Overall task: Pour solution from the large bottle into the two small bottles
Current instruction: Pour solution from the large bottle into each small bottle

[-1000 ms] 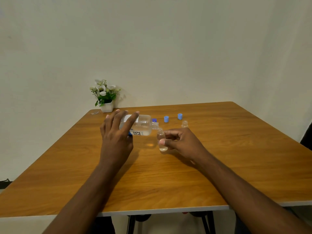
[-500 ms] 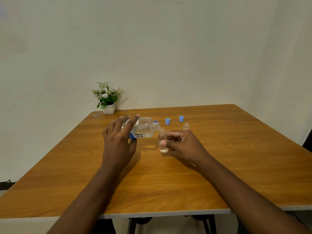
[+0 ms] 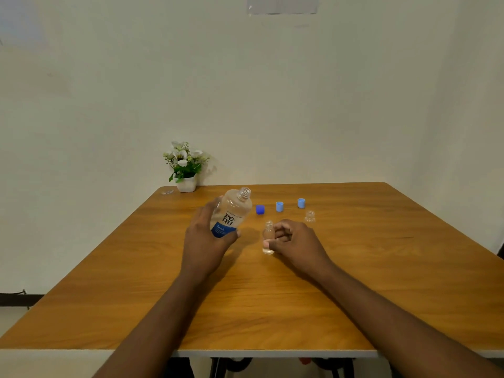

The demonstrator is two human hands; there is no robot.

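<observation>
Left hand (image 3: pixel 203 242) gripping large clear uncapped bottle (image 3: pixel 231 214), neck tilted up-right, right hand (image 3: pixel 296 241) pinching upright small clear bottle (image 3: pixel 268 237) on wooden tabletop (image 3: pixel 354 282)

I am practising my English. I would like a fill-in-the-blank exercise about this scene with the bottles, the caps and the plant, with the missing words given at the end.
1. The left hand grips the large bottle, whose label has a ____ band at its lower end, while the right hand pinches a small bottle.
2. Beyond the hands lie one dark blue cap and ____ light blue caps.
3. The potted plant bears ____ flowers.

Missing words: blue; two; white.
</observation>
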